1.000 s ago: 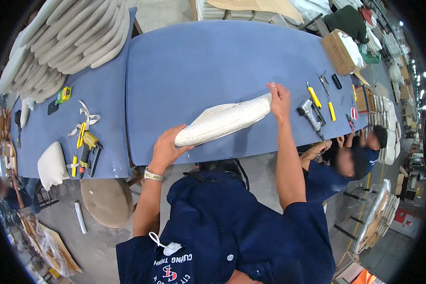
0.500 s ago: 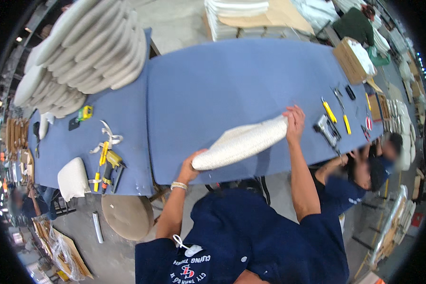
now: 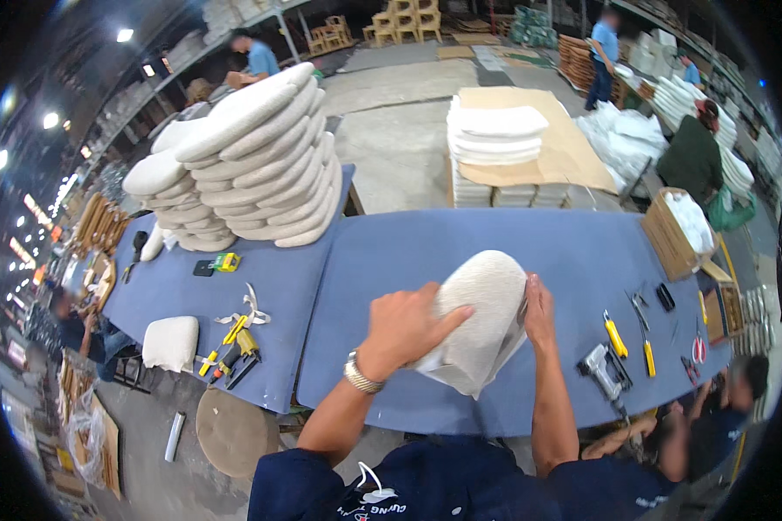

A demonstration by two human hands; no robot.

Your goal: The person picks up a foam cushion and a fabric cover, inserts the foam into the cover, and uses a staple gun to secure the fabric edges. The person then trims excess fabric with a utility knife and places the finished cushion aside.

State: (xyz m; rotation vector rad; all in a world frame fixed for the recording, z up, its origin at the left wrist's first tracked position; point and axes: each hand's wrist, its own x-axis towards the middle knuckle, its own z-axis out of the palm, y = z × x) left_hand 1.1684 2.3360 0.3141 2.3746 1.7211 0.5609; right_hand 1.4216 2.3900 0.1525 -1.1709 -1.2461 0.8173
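Note:
A cream fabric-covered seat cushion (image 3: 482, 304) is held up over the blue table, its rounded end away from me and loose fabric hanging at the near end. My left hand (image 3: 413, 326) grips its left side, thumb across the top and the other fingers partly hidden. Against the right edge lies my right hand (image 3: 539, 313), fingers pointing up along the side, so the cushion sits between both hands. A staple gun (image 3: 601, 366) lies on the table to the right of my right hand, near yellow-handled cutters (image 3: 615, 334).
Tall stacks of similar cushions (image 3: 269, 165) stand at the back left. A smaller cushion piece (image 3: 171, 343) and a yellow-black staple gun (image 3: 241, 349) lie on the left table (image 3: 269, 373). At the right are a cardboard box (image 3: 669, 239), red-handled scissors (image 3: 699, 347) and a co-worker's arm (image 3: 621, 438).
The cushion has turned from lying crosswise to pointing away from me, and both hands have come closer together on it. The head view has tilted up, showing more of the workshop.

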